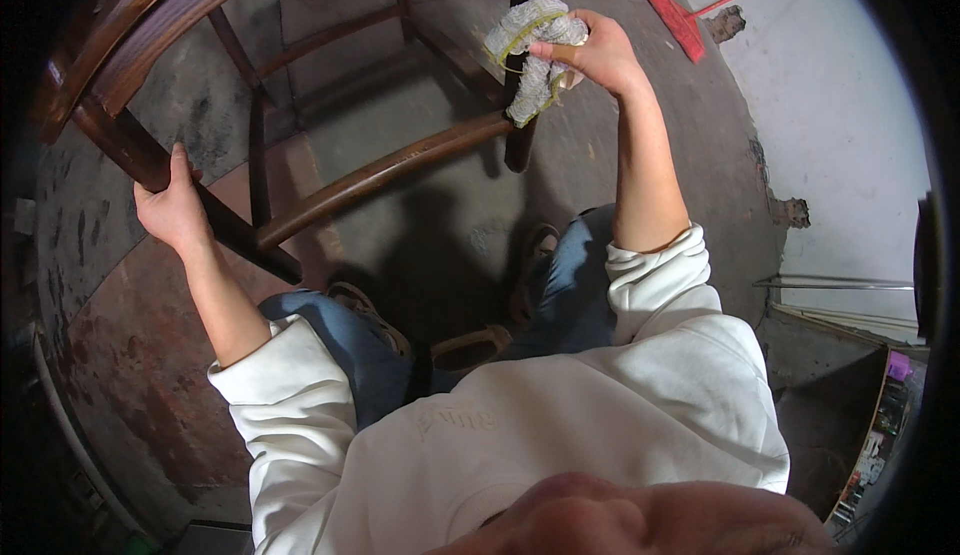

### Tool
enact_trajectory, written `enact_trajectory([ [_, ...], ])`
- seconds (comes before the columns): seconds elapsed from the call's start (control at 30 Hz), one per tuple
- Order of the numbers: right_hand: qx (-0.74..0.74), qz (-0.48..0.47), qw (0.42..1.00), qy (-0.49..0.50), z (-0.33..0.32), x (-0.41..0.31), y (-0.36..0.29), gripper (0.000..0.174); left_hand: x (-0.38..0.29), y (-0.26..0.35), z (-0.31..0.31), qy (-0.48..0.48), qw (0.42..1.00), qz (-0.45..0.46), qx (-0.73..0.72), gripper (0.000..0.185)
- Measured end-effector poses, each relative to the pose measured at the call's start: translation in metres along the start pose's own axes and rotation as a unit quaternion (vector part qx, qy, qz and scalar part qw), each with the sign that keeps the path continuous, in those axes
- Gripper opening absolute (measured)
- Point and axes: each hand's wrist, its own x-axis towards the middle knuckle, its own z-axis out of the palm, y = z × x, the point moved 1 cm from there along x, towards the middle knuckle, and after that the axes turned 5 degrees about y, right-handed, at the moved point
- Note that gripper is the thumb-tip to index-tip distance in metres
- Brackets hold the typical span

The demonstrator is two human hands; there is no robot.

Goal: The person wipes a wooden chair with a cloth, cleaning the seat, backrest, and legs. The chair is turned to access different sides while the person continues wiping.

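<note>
A dark wooden chair frame (390, 170) stands tilted before me, with rails joining its legs. My left hand (176, 206) is closed around the chair's left leg (225, 228), above the joint with the near rail. My right hand (596, 52) grips a bunched white cloth with yellow-green edging (534, 89). The cloth lies against the chair's right leg (520, 146), near the end of the same rail, and hides part of that leg. A tan strip is wrapped around my right thumb.
A red dustpan or broom with a long handle (679, 26) lies at the upper right by the white wall (840, 127). A shelf with small items (862, 457) is at the lower right. My shoes and jeans are close below the chair.
</note>
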Motion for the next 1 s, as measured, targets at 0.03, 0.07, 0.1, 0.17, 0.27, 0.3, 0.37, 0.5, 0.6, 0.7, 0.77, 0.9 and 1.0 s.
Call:
enact_trajectory([
  [0.03, 0.008, 0.004, 1.0, 0.004, 0.0, -0.001, -0.002, 0.045, -0.001, 0.0, 0.0, -0.001, 1.0, -0.017, -0.009, 0.024],
  [0.07, -0.016, -0.009, 0.999, 0.027, -0.001, -0.002, -0.005, 0.045, -0.001, 0.001, 0.0, 0.001, 1.0, -0.003, -0.005, 0.024],
  [0.1, -0.033, -0.022, 0.998, 0.049, -0.001, -0.004, -0.007, 0.045, -0.002, 0.002, 0.001, 0.003, 1.0, -0.005, -0.003, 0.025],
  [0.17, -0.026, -0.031, 0.996, 0.076, 0.0, -0.004, -0.011, 0.047, -0.003, 0.003, 0.001, 0.005, 1.0, -0.006, -0.003, 0.025],
  [0.27, 0.042, -0.025, 0.993, 0.11, 0.003, -0.004, -0.014, 0.052, -0.004, 0.005, 0.0, -0.001, 1.0, -0.017, -0.005, 0.025],
  [0.3, 0.063, -0.029, 0.989, 0.134, 0.003, -0.004, -0.014, 0.051, -0.004, 0.007, 0.0, 0.003, 1.0, -0.005, -0.006, 0.025],
  [0.37, 0.089, -0.04, 0.979, 0.177, 0.004, -0.002, -0.013, 0.049, -0.005, 0.008, -0.001, -0.001, 1.0, -0.02, -0.001, 0.026],
  [0.5, 0.106, -0.058, 0.974, 0.193, 0.006, 0.0, -0.01, 0.049, -0.007, 0.011, -0.001, -0.001, 1.0, -0.009, -0.009, 0.026],
  [0.6, 0.086, -0.018, 0.988, 0.125, 0.01, 0.003, -0.005, 0.056, -0.006, 0.011, -0.001, -0.003, 1.0, -0.014, -0.014, 0.027],
  [0.7, 0.065, 0.005, 0.996, 0.059, 0.01, 0.003, 0.0, 0.059, -0.005, 0.009, 0.0, 0.004, 1.0, -0.018, -0.004, 0.026],
  [0.77, 0.037, 0.014, 0.999, 0.009, 0.006, 0.003, 0.004, 0.057, -0.004, 0.006, 0.0, 0.004, 0.999, -0.034, -0.012, 0.026],
  [0.9, -0.012, 0.086, 0.99, -0.11, 0.0, 0.002, 0.015, 0.056, -0.001, 0.002, 0.001, 0.009, 1.0, -0.005, 0.004, 0.025],
  [1.0, -0.127, 0.076, 0.981, -0.123, -0.005, 0.002, 0.024, 0.063, 0.0, -0.001, 0.0, 0.001, 1.0, 0.004, -0.004, 0.024],
])
